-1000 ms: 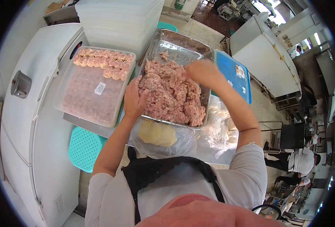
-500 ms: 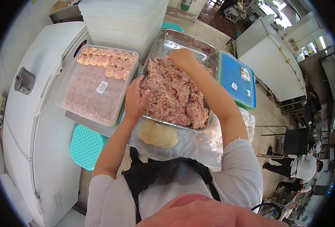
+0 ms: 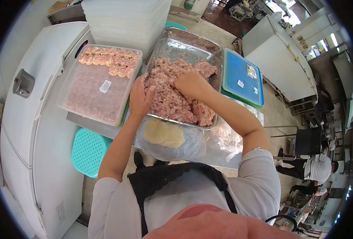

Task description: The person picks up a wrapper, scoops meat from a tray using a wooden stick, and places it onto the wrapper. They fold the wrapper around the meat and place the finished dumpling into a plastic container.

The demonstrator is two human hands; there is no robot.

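Pinkish ground meat fills the near part of a clear deep tray, whose far end shows bare bottom. My right hand is a closed fist sunk into the middle of the meat; its fingertips are hidden. My left hand rests at the tray's left edge, fingers extended against the rim and thumb apart. Close in front of me, a stack of pale yellow dough wrappers lies on a plastic bag. At the left, a lidded-looking translucent container carries rows of filled dumplings.
A tall stack of white plastic trays stands behind the container. Blue lids lie right of the meat tray. A turquoise stool is below left, beside a white chest freezer holding a metal cup. Another person stands far right.
My right fist has moved from the far end of the meat toward me, into its middle. The meat near the far right now looks raised. My left hand stays at the tray's edge.
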